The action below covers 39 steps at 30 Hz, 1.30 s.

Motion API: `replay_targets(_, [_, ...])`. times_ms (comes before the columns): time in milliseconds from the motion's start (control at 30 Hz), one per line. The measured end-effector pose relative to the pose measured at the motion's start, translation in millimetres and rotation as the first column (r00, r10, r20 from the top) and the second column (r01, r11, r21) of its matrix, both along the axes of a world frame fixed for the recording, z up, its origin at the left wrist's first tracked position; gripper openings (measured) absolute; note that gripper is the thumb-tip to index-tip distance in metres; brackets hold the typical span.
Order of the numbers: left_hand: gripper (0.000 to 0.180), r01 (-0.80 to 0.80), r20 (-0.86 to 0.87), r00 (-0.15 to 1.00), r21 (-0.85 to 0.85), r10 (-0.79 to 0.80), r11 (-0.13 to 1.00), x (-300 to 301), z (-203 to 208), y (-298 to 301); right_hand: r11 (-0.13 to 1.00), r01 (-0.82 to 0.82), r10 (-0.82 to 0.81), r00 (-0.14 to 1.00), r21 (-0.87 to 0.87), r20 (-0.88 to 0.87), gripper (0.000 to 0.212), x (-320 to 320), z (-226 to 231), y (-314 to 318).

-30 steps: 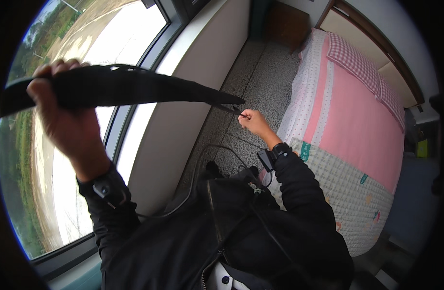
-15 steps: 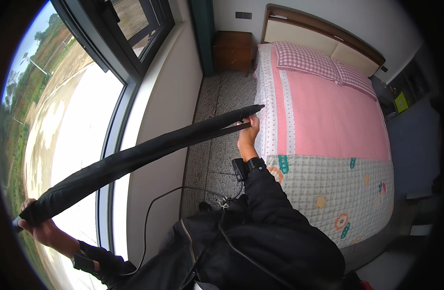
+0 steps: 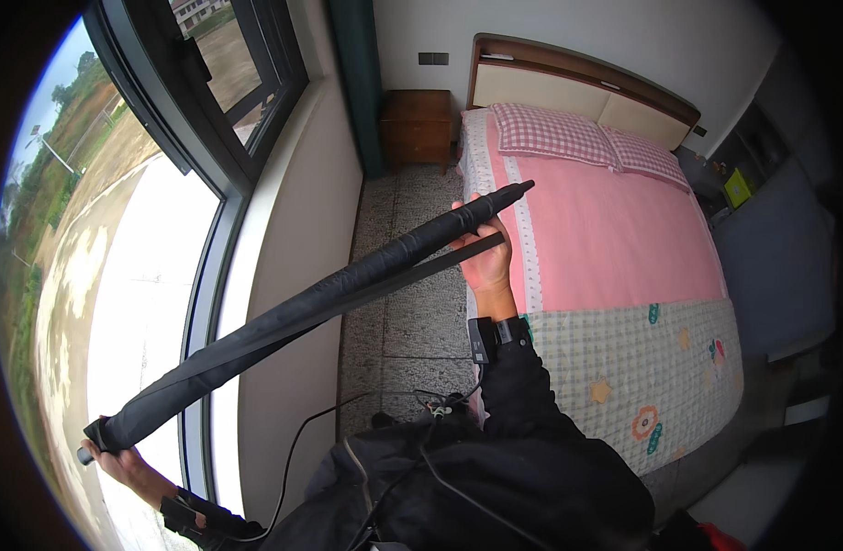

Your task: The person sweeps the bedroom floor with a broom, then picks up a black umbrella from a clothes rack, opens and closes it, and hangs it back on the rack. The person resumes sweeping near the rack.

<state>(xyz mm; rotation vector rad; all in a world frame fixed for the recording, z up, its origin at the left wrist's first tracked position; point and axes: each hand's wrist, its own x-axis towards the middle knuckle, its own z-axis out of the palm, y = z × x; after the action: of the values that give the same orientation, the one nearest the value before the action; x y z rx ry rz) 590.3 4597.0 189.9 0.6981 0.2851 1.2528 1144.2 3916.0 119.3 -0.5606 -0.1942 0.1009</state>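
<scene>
A long black umbrella (image 3: 284,326), furled slim, slants across in front of me from lower left to upper right. My left hand (image 3: 123,466) is closed round its thick lower-left end, where a short stub sticks out. Near the narrow pointed end, my right hand (image 3: 487,264) grips the umbrella from beneath, with fingertips showing above it. A flat black strip (image 3: 394,280) runs along the underside of the umbrella, and its end lies over my right palm.
A window (image 3: 210,230) with a white sill stands at left. On the right is a bed (image 3: 614,239) with pink cover and checked pillows. A brown nightstand (image 3: 415,129) sits by a green curtain (image 3: 359,101). A black cable (image 3: 293,450) loops from my wrists across my jacket.
The umbrella has turned slightly, and its narrow end now reaches farther over the bed. My left hand has shifted right and down; my right hand has moved right, its palm turned up more.
</scene>
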Motion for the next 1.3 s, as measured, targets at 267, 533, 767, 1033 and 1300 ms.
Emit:
replay_targets(267, [0.045,-0.051,-0.087,0.995,0.053,0.055,0.997,88,17,-119,0.984,-0.006,-0.012,0.995,0.179,0.095,0.050,28,-30,-1])
replay_targets(533, [0.019,0.493,0.195,0.859,-0.063,-0.474,0.868,213,21,-312,0.993,0.046,-0.031,0.991,0.113,-0.132,0.040,17,-9,4])
replay_targets(767, [0.044,0.790,-0.021,0.583,0.252,-0.813,0.560,270,7,-384,0.965,-0.138,0.178,0.970,0.222,-0.167,0.021,-32,29,44])
replay_targets(1033, [0.056,0.750,-0.052,0.658,0.136,-0.752,0.647,249,19,-345,0.955,-0.094,0.141,0.978,0.281,-0.151,0.018,-28,2,63])
replay_targets(1300, [0.065,0.652,-0.354,0.739,0.162,-0.573,0.741,228,-12,-337,0.892,-0.184,0.224,0.974,0.412,-0.048,0.021,-14,-11,57])
